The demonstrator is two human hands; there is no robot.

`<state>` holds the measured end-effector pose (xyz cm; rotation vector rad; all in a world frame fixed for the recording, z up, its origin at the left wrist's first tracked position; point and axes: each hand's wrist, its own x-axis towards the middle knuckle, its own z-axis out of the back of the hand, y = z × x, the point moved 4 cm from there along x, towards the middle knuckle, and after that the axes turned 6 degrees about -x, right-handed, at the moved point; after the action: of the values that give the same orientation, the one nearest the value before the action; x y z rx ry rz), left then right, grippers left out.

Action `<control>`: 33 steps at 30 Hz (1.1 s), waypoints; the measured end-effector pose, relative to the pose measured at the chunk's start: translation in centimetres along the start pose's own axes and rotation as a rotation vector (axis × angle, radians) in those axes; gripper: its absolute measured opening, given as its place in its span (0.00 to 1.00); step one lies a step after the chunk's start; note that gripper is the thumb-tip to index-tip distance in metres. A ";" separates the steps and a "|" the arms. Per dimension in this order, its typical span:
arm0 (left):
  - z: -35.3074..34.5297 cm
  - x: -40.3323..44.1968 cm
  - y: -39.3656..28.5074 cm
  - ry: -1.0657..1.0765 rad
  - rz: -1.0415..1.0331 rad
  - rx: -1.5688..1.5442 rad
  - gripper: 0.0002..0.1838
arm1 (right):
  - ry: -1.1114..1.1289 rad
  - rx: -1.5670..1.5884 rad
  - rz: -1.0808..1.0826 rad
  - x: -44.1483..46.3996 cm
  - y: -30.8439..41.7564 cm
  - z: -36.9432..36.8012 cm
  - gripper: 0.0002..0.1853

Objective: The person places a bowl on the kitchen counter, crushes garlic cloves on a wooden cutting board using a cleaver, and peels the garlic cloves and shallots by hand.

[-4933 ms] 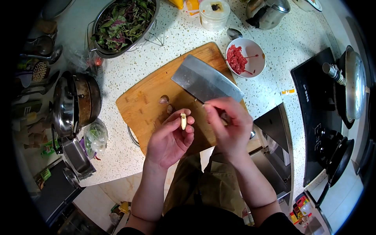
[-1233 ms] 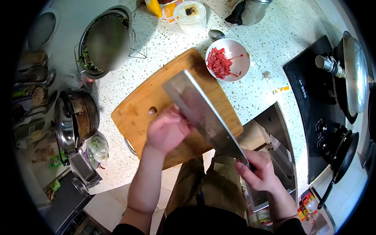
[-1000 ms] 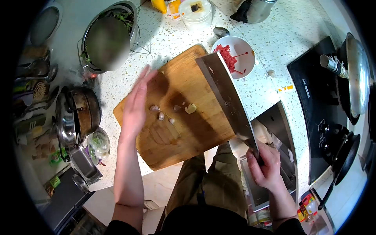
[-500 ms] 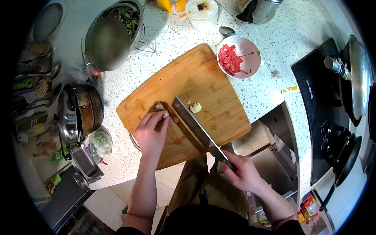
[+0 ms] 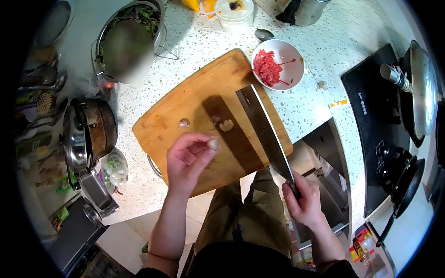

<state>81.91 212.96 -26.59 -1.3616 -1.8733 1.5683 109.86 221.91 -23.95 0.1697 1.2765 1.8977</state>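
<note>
My left hand (image 5: 189, 160) pinches a small garlic clove (image 5: 213, 144) between thumb and fingertips, above the lower left part of the wooden cutting board (image 5: 185, 102). My right hand (image 5: 303, 199) is closed round the handle of a cleaver (image 5: 264, 127), whose broad blade is raised over the right side of the board. Crushed garlic (image 5: 226, 125) lies mid-board in the blade's shadow. An unpeeled clove (image 5: 184, 123) rests just beyond my left hand, which may hide other cloves.
A white bowl of red meat strips (image 5: 292, 69) stands behind the board's right corner, beside a spoon (image 5: 264, 34) and lidded tub (image 5: 235, 14). Left are a colander of leaves (image 5: 160, 39) and a pot (image 5: 103, 129). The black stove (image 5: 371, 139) holds pans at right.
Over the last half second, my left hand has lifted a clove and turned palm up, shifting slightly right. The cleaver has risen and swung right, away from the crushed garlic.
</note>
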 end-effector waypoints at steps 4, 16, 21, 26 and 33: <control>-5.3 2.0 -0.9 0.259 -0.188 0.688 0.10 | -0.050 -0.084 0.018 -0.7 -0.9 1.0 0.28; -6.0 5.7 1.9 0.308 -0.404 1.142 0.08 | -0.070 -0.033 -0.021 -1.8 -2.1 0.8 0.26; -6.3 4.6 2.3 0.208 -0.403 1.152 0.07 | -0.075 -0.035 0.002 -1.6 -1.9 0.8 0.26; -6.0 3.9 2.6 0.080 -0.458 1.084 0.08 | -0.006 -0.032 -0.066 -1.5 -1.7 0.7 0.26; -2.8 5.1 2.2 -0.109 -0.118 0.719 0.04 | -0.040 -0.032 -0.026 -1.4 -1.5 0.6 0.27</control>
<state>82.53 218.55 -29.17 -0.8381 -1.2009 2.0004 111.92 221.63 -24.47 0.1724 1.2161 1.8820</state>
